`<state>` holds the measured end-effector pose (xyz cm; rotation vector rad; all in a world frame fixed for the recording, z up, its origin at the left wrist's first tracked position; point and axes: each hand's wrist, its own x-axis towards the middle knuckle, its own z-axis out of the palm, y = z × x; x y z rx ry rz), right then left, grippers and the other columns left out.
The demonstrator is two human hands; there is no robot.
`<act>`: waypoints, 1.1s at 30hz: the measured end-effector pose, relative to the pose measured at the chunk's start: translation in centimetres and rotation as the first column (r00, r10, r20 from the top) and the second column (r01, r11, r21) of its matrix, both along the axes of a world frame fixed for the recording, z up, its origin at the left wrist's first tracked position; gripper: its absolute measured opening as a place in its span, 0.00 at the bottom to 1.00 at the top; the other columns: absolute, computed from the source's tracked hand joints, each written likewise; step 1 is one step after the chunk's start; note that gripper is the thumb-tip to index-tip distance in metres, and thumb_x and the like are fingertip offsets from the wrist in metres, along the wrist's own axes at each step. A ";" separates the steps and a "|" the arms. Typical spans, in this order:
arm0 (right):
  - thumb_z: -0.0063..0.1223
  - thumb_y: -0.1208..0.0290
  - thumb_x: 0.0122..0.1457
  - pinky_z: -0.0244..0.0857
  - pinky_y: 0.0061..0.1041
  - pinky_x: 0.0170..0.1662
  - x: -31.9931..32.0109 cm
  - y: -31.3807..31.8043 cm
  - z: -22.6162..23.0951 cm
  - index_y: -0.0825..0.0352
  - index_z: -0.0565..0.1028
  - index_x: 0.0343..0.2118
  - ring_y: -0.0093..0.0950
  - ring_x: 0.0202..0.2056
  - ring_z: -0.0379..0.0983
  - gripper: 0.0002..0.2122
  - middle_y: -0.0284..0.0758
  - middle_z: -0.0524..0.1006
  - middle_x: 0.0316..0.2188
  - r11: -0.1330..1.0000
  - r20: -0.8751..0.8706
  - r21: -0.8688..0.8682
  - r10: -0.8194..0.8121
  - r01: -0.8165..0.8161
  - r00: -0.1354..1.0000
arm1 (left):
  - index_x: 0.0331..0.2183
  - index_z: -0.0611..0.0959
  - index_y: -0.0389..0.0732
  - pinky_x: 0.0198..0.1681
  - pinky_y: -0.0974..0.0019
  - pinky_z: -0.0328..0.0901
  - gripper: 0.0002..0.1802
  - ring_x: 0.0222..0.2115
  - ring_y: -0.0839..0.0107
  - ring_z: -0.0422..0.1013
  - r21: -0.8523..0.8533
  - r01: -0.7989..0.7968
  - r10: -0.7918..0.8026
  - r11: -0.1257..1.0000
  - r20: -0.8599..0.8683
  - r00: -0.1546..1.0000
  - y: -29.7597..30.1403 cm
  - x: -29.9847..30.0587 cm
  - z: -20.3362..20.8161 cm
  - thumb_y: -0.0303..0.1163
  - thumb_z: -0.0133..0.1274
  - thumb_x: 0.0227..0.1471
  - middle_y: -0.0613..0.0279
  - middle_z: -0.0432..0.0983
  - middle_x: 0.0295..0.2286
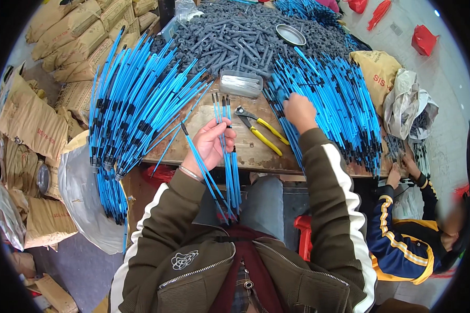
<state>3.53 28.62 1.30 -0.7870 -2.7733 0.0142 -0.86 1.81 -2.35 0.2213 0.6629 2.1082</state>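
Over the table (pixel 251 159), left hand (pixel 210 145) palm-up pinches blue rods (pixel 228 175) — right hand (pixel 301 112) outstretched, grip unclear.

1 head-worn fisheye, facing down

- I see red capitals on the upper-right brown paper sack (pixel 375 73).
- Red capitals across the large paper sack (pixel 34 117) at far left.
- Print on the lower-left paper sack (pixel 48 220), too faint for me.

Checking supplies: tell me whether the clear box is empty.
Not empty: pale, thin pieces show inside the clear box; how full, cannot tell.
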 end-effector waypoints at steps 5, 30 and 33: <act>0.47 0.64 0.56 0.67 0.35 0.30 2.7 3.0 4.3 0.71 0.70 0.30 0.39 0.26 0.73 0.12 0.46 0.75 0.25 0.996 -0.366 -0.087 -0.026 -0.006 0.930 | 0.37 0.76 0.43 0.26 0.70 0.65 0.08 0.22 0.72 0.71 0.046 0.018 -0.019 0.999 0.030 0.999 -0.1 -1.0 -1.0 0.31 0.47 0.54 0.60 0.76 0.24; 0.51 0.67 0.53 0.64 0.30 0.25 6.6 -8.4 3.4 0.71 0.74 0.28 0.36 0.22 0.73 0.10 0.42 0.75 0.19 0.765 -0.267 -0.408 0.421 -0.498 0.867 | 0.37 0.72 0.44 0.20 0.72 0.55 0.07 0.17 0.77 0.60 -0.051 -0.247 0.249 0.968 0.030 0.968 1.9 3.0 3.9 0.31 0.48 0.54 0.68 0.64 0.18; 0.50 0.68 0.52 0.66 0.35 0.27 4.6 -4.6 0.6 0.70 0.74 0.26 0.39 0.25 0.74 0.09 0.42 0.76 0.23 0.932 -0.178 -0.032 0.351 -0.362 0.919 | 0.38 0.72 0.44 0.20 0.74 0.54 0.08 0.16 0.78 0.59 0.088 -0.096 0.102 0.991 -0.066 0.993 1.5 2.8 3.1 0.30 0.48 0.53 0.69 0.63 0.17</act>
